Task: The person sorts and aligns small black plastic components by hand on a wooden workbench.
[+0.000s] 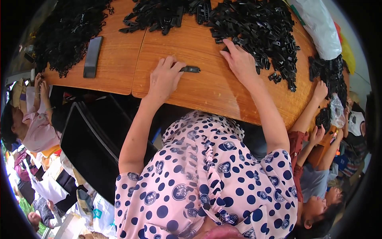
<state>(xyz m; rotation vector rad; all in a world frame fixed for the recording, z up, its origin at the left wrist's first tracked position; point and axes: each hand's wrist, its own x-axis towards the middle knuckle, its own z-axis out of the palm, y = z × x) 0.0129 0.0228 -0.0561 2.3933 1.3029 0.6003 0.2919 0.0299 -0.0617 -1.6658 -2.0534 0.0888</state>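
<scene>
My left hand [165, 77] rests on the wooden table [199, 85], its fingertips pinching one end of a small black plastic clip [190, 69] that lies flat on the wood. My right hand [240, 59] reaches further out with fingers spread, touching the near edge of a big heap of black plastic clips [258, 32]. Nothing is closed inside that hand as far as I can see. My forearms rise from a pink dotted blouse at the bottom of the view.
A second heap of black parts [163, 14] lies at the far middle, and tangled black pieces [67, 32] at the far left beside a dark phone [92, 56]. A white bag [318, 26] sits far right. Other people sit left [32, 119] and right [318, 171].
</scene>
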